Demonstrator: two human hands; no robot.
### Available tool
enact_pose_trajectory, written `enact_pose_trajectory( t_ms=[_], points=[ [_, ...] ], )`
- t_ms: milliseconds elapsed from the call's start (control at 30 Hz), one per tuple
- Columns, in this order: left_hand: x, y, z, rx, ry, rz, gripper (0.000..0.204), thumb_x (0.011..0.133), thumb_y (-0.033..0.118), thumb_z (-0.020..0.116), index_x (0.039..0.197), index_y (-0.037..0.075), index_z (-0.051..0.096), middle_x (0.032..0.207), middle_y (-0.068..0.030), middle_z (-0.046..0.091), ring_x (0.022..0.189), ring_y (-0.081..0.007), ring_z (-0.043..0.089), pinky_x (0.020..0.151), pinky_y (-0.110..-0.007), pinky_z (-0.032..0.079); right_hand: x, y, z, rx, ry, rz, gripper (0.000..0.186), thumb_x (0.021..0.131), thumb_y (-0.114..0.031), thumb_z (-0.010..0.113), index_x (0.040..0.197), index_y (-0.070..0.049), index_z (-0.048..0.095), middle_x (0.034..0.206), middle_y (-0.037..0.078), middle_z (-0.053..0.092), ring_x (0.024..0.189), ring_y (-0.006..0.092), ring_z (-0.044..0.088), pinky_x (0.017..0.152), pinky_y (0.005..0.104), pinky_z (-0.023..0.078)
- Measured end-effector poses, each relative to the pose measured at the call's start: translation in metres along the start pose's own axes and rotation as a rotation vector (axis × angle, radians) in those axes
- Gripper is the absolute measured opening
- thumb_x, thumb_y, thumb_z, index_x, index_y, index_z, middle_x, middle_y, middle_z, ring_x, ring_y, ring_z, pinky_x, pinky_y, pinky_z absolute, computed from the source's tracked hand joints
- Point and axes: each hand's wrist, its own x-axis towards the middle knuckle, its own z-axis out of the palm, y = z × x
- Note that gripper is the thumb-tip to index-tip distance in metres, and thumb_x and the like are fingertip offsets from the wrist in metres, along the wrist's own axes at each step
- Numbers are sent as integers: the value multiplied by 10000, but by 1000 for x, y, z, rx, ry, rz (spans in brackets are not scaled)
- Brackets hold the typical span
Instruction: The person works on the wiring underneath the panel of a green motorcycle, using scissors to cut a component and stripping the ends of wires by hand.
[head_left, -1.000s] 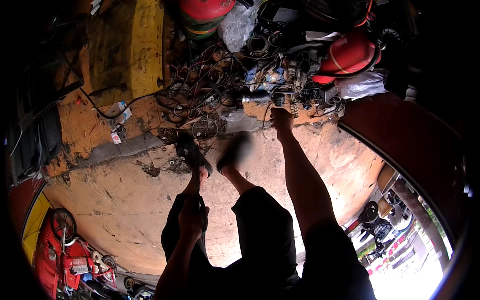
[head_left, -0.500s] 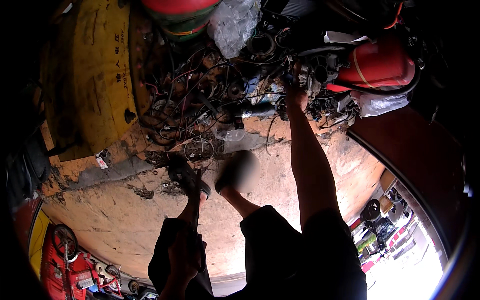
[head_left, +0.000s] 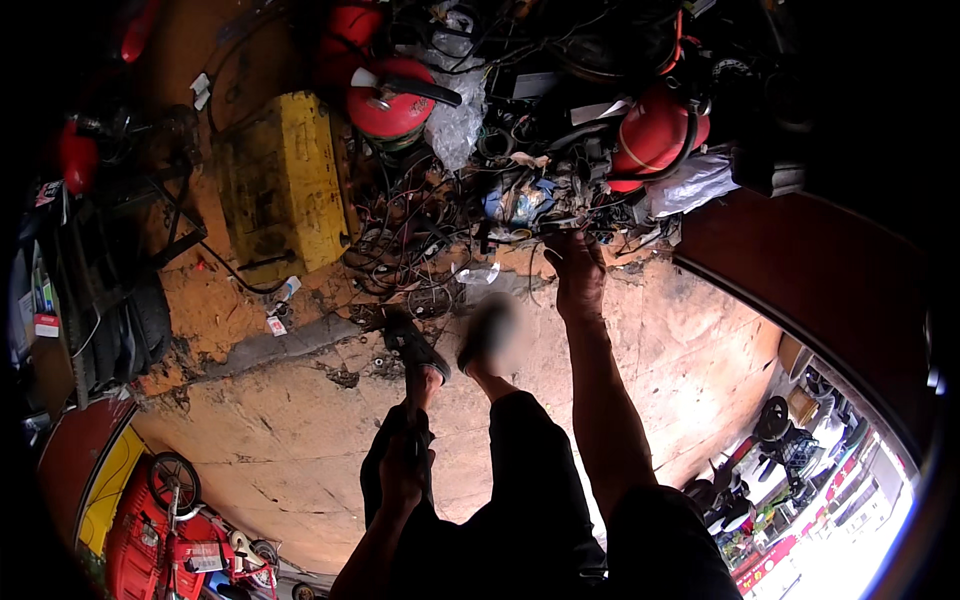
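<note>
My right hand [head_left: 580, 272] stretches forward to the near edge of a heap of tangled wires and scrap parts [head_left: 450, 230]. Its fingertips are among the wires, and what they grip is hidden. My left hand [head_left: 404, 472] lies low against my left knee in dark trousers, fingers curled; I cannot tell whether it holds anything. My left foot in a dark sandal [head_left: 415, 350] stands on the orange concrete floor [head_left: 300, 440]. My right foot [head_left: 485, 335] is blurred, just before the heap.
A yellow box [head_left: 285, 180] stands left of the heap. Red cylinders [head_left: 390, 95] [head_left: 655, 130] and plastic bags [head_left: 690, 185] lie on it. A dark red panel [head_left: 820, 290] is at the right and a small red wheeled toy [head_left: 170, 520] at the lower left.
The view has swung, bringing the yellow box and the red cylinders further into the picture. My right hand stays at the heap's edge, and my right foot has shifted and blurs.
</note>
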Motion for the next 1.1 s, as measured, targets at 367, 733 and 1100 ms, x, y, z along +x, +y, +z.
enact_pose_trajectory(
  t_ms=[367,733,1100],
  points=[
    [-97,144,-81,77,-30,433,336,807,65,676,1091,1,509,761,-54,551,692,-168,566,650,-297,463,-237,-254,24,-32,-45,-449,124,962,-211,535,947,-93,568,799,19,615,720,107,581,717,292,483],
    [-216,369,-80,-353,-379,1072,422,835,-103,572,1208,34,429,1021,-58,587,869,-93,561,779,-228,473,-442,-409,42,-98,-426,-646,181,902,-208,644,893,-28,642,759,38,655,698,108,597,698,263,493],
    [-298,398,-53,-345,-361,1194,398,855,-38,621,1208,51,461,935,0,568,813,-63,534,700,-207,465,-516,-404,62,-88,-522,-615,154,877,-134,672,953,-1,669,761,33,649,680,96,590,637,250,488]
  ],
)
